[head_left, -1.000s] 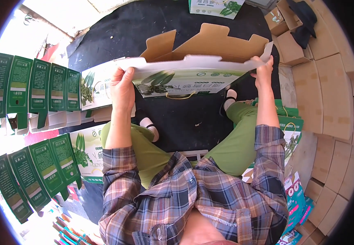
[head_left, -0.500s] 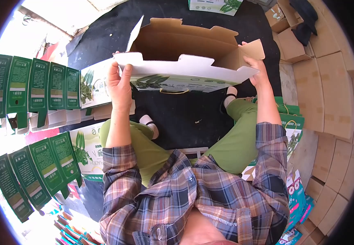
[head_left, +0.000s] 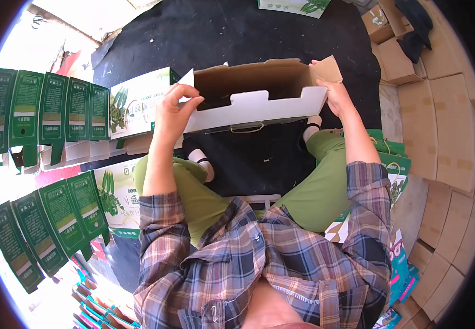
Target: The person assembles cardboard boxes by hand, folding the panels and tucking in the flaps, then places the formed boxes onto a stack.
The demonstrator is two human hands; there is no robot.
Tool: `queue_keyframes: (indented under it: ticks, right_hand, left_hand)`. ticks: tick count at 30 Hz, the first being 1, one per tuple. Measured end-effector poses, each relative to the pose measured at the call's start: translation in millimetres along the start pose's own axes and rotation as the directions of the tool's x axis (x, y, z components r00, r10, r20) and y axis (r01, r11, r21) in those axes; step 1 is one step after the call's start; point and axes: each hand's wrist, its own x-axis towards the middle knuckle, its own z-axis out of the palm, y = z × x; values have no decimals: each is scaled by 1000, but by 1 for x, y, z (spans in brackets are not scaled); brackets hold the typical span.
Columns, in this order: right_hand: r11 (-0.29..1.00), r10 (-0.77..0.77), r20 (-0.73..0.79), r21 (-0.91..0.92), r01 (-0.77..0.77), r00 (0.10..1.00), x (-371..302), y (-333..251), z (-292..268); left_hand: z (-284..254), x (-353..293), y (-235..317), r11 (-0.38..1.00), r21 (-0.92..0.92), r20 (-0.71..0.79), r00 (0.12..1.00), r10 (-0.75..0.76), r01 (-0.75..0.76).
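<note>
An open cardboard carton (head_left: 265,111), brown inside and white outside with tabbed flaps, is held up in front of me above the black floor cloth. My left hand (head_left: 176,107) is closed at its left end, thumb and fingers pinching the edge by a raised flap. Around the right end my right hand (head_left: 333,97) is closed, thumb at the rim beside a brown end flap (head_left: 328,69). A yellowish cord handle (head_left: 247,129) hangs on the side facing me. The carton's bottom is hidden.
Rows of green-and-white printed cartons (head_left: 135,107) stand at my left, with more (head_left: 119,194) nearer. Stacked brown boxes (head_left: 454,129) line the right side. Another printed carton (head_left: 298,5) lies at the far edge of the black cloth (head_left: 237,44). Green cartons (head_left: 393,162) are by my right knee.
The carton has come slightly nearer and its mouth has tipped, so its printed side shows less. My left hand has shifted right and inward, from gripping the front corner to pinching the left end.
</note>
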Motion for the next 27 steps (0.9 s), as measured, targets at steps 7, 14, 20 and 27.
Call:
queue_keyframes:
  ticks: [7,14,20,27]
  right_hand:
    - [1000,14,-4,5,-14,1000,-1,1,-7]
    - [999,32,-30,0,-32,999,0,0,-7]
    - [998,-19,8,-58,20,1000,2,6,-15]
    - [934,-126,31,-333,129,992,-8,3,0]
  left_hand:
    - [-17,5,27,661,680,98,932,349,-319]
    - [-19,-7,6,412,901,-127,991,-49,136]
    - [18,-4,-1,347,938,3,1000,-1,-2]
    - [40,8,-15,651,698,281,950,137,-300]
